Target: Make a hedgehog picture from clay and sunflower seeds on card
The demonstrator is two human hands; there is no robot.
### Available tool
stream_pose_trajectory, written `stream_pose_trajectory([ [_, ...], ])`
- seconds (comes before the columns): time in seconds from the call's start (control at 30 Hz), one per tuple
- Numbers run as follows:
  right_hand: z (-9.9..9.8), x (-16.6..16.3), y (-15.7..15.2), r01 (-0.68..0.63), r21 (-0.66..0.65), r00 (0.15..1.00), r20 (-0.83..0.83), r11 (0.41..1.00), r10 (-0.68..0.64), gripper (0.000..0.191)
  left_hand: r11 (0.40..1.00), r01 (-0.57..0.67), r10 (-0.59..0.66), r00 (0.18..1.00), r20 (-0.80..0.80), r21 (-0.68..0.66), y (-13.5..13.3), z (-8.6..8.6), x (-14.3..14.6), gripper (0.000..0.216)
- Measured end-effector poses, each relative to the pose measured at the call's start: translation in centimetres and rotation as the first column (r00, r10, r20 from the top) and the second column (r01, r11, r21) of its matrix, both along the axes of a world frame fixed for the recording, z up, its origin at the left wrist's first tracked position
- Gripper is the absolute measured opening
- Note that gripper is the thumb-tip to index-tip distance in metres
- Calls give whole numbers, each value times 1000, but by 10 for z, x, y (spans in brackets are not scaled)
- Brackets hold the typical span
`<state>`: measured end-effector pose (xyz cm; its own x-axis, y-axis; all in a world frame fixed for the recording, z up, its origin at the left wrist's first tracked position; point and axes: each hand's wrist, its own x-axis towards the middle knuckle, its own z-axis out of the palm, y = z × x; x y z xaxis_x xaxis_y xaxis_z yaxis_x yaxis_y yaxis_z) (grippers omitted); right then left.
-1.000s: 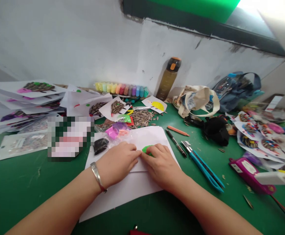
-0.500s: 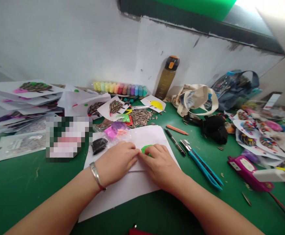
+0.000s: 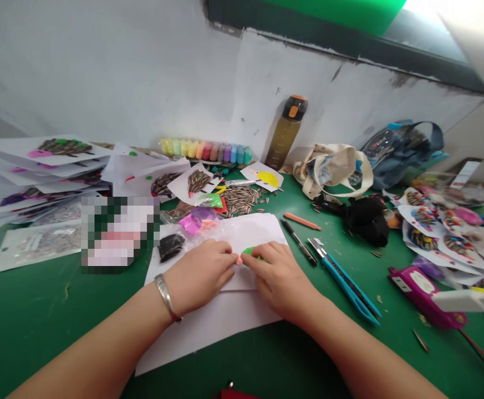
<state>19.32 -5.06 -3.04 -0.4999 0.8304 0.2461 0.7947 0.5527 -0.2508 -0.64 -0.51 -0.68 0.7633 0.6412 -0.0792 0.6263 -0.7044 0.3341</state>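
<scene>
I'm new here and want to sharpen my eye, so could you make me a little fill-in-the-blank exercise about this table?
1. The small piece between the left hand and the right hand is coloured ____.
2. The larger piece, partly covered by the right hand, is coloured ____.
3. The bracelet is on the ____ wrist.
4. The pen beside the orange marker is coloured ____.

Missing words: pink; green; left; black.

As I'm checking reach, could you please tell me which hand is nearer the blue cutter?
Right: the right hand is left of the blue cutter; the left hand is farther left.
</scene>
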Motion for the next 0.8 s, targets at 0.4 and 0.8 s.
stream_pose_trajectory([
  [0.4,-7,-4,7,33,-54,999,4,998,-33,34,1000,-1,1,999,-44,5,-2,3,2,25],
  [0.8,-5,-6,6,7,-48,1000,-18,999,-7,40,999,-19,18,1000,-4,-47,5,5,-5,28],
])
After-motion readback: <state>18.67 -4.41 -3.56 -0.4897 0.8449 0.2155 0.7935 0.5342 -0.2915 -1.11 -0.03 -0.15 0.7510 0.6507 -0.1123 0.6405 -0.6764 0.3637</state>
